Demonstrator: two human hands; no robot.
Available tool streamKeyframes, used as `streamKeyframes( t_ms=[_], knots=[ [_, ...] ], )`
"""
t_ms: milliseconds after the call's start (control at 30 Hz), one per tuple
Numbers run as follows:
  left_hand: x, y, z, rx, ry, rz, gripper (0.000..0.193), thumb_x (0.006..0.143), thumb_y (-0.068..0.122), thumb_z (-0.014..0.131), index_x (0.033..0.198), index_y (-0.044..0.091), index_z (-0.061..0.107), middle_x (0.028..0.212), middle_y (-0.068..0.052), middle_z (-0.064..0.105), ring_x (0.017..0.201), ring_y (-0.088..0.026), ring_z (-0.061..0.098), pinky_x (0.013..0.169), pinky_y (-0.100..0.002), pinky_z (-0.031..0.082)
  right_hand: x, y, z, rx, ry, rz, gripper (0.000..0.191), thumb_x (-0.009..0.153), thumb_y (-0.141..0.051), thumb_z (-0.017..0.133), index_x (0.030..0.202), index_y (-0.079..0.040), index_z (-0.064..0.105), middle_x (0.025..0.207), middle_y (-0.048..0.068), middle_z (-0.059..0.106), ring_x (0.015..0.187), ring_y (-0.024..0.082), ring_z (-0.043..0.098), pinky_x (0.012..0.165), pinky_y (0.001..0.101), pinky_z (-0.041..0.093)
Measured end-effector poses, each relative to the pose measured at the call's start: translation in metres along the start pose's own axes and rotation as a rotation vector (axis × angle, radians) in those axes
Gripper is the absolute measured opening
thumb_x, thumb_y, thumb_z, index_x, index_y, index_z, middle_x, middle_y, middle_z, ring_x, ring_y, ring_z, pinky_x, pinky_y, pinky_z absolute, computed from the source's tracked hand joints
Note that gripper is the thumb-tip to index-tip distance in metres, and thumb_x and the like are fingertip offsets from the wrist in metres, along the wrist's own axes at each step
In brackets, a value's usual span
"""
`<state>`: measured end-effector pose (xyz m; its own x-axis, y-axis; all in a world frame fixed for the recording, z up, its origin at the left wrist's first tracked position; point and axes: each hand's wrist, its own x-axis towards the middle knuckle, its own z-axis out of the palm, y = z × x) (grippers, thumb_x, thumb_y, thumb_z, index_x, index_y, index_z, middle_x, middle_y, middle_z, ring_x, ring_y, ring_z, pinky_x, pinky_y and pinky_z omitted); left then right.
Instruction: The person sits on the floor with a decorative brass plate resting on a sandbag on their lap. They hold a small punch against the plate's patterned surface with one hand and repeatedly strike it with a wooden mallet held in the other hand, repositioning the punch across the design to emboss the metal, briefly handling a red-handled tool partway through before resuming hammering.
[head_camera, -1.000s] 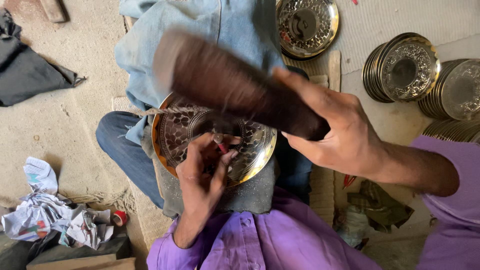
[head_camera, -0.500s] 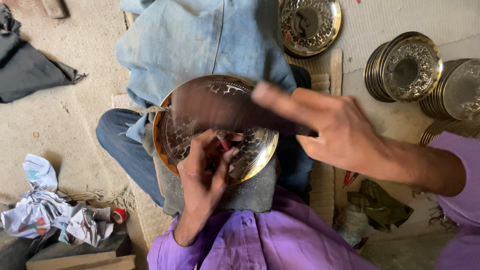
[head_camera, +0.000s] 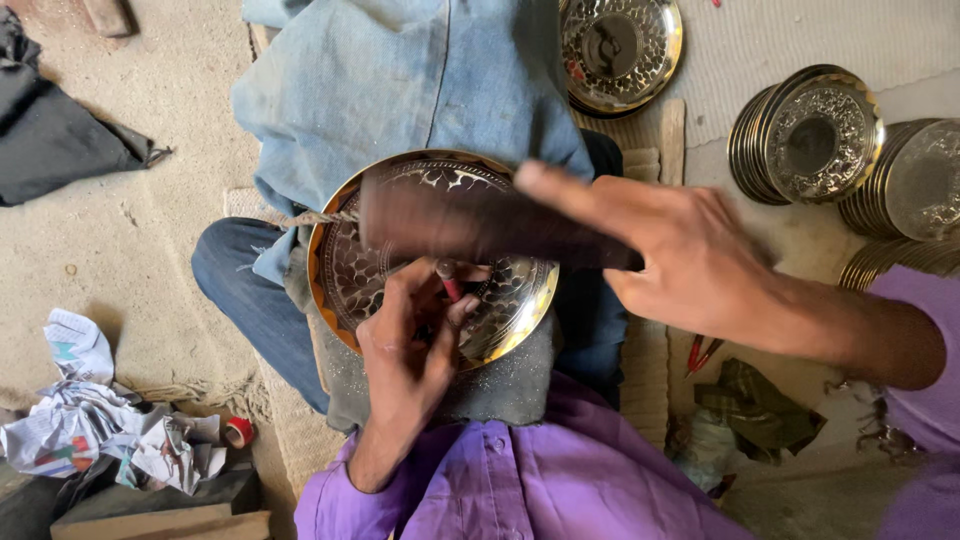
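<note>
A sandy floor is spreading under everything, and a pale blue denim cloth is lying over the person's lap, with a jeans-clad leg showing under its left edge. A round brass plate with an engraved leaf pattern and a bright golden rim is resting on a grey pad on the lap, just in front of the purple shirt. The right hand is reaching in from the right with its fingers wrapped tight around the end of a dark wooden mallet, which is blurring with motion as it is lying crosswise over the upper half of the plate. The left hand is sitting on the plate's centre with its fingertips pinched narrowly around a small red-tipped chisel, standing nearly upright against the metal just below the mallet. To the right, stacks of finished silver-toned plates are sitting on the ground, and another decorated plate is lying at the top edge. A dark cloth is lying at the far left, crumpled newspaper is bunching at the lower left, and a small red tool is lying beside an olive rag.
</note>
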<state>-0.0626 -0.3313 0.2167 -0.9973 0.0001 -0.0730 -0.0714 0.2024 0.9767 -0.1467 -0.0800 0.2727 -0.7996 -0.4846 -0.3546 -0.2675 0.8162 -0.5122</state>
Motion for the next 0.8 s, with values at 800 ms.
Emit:
streamKeyframes(
  t_ms=[800],
  knots=[
    [0.0022,0.0023,-0.0076,0.018,-0.034,0.033,0.035,0.093,-0.009,0.070,0.124,-0.003,0.057,0.113,-0.013,0.078,0.101,-0.017,0.078,0.084,-0.028,0.062,-0.0009,-0.0064,-0.0084,-0.128,0.182,-0.179,0.098,0.070,0.005,0.071,0.157,-0.029,0.041,0.082,0.002,0.067,0.052,0.015,0.059,0.054,0.0287,0.053]
  ],
)
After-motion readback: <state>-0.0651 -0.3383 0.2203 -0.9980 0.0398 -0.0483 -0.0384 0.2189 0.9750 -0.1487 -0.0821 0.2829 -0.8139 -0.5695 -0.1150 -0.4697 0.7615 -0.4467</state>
